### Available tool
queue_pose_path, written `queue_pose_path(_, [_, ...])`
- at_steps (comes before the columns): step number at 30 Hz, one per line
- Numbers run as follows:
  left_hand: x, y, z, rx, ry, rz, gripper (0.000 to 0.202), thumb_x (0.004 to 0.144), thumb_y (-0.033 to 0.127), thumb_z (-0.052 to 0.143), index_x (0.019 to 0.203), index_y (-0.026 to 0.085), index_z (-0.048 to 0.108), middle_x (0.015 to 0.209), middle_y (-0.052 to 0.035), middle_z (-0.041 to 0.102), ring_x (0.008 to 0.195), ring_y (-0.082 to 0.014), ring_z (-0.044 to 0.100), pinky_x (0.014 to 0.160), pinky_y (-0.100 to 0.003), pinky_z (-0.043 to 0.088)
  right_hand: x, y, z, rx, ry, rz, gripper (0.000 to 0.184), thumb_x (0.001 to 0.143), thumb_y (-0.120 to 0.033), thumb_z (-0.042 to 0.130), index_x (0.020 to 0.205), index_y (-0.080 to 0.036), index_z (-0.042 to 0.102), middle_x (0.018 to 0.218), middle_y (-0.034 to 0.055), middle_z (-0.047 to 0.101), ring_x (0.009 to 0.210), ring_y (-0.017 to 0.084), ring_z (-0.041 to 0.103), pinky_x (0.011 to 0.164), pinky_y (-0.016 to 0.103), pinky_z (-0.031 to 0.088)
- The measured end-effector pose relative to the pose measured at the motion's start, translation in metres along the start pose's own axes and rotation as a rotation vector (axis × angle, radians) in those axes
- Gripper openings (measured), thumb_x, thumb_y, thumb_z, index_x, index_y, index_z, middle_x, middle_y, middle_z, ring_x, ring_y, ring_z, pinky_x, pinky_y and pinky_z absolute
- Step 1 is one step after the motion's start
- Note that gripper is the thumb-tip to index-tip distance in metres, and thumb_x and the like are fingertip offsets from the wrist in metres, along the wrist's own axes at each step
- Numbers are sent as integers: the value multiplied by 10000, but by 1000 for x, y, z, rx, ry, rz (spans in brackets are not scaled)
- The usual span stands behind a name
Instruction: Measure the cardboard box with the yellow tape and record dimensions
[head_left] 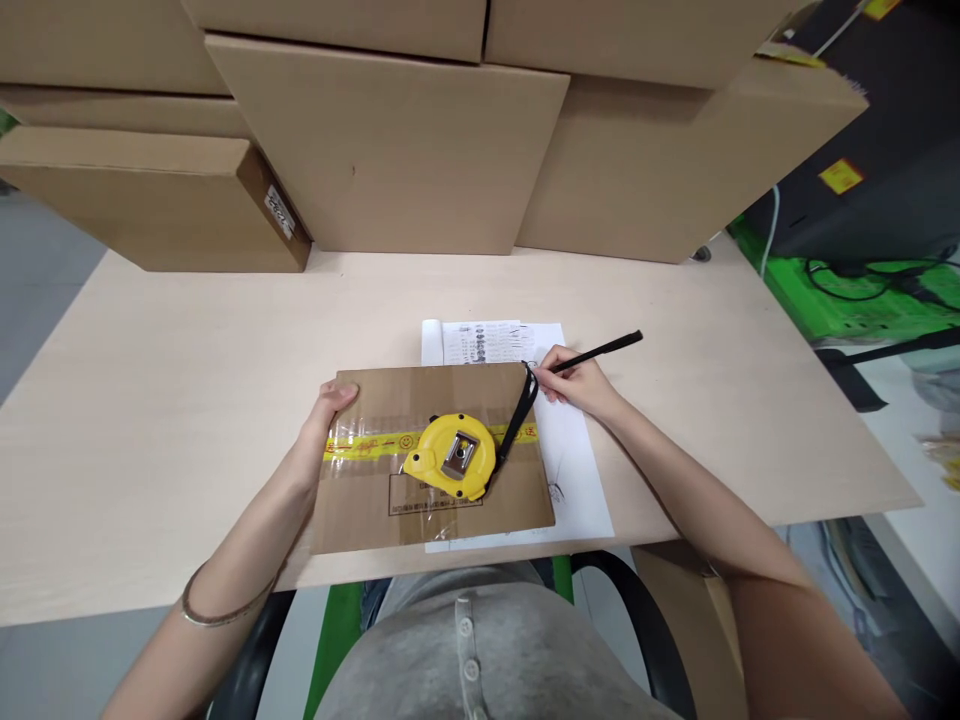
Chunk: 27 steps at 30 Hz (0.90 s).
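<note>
A small flat cardboard box [375, 500] sealed with clear and yellow tape lies at the table's near edge. A yellow tape measure [454, 457] with a black wrist strap rests on top of it. My left hand [322, 420] grips the box's left edge, fingers curled over the top. My right hand [577, 385] is closed on a black pen [600, 352], its tip touching a printed white paper sheet [570, 450] that lies under and to the right of the box.
Several large cardboard boxes [397, 150] are stacked along the back of the light wooden table [187, 350]. A black machine with yellow labels [885, 150] and cables stands at the right on a green surface. A chair is below me.
</note>
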<state>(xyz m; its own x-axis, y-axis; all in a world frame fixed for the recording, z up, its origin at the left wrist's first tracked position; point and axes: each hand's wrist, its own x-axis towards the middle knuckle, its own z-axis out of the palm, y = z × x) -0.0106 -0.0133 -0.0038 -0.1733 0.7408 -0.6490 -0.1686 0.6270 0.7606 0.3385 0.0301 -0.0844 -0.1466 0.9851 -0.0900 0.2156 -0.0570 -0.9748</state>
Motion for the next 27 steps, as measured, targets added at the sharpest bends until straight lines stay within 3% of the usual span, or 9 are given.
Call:
queue_pose_path(7, [1,-2,0,-101,-59,-107,322,739,442,687,929,187,737,684,-73,749,776,-346,765,606,-387,629,-1,0,-1,-47,0,-1,393,739,-463,798,627,-214,515,451,-26,585,350,81,466,343,204,332])
queue_pose_path(17, [3,-1,-2,-91,-53,-120,328,739,442,683,954,202,746,716,-68,765,810,-346,766,601,-365,629,0,5,-1,-74,5,19,388,753,-484,773,624,-212,528,484,-15,598,392,105,537,372,218,415])
queue_pose_path(27, [2,-1,0,-99,-61,-95,312,739,421,699,950,199,758,731,-67,778,811,-344,771,621,-369,632,-1,7,-4,-107,-12,11,330,759,-372,761,608,-216,512,446,-32,572,375,97,501,380,215,376])
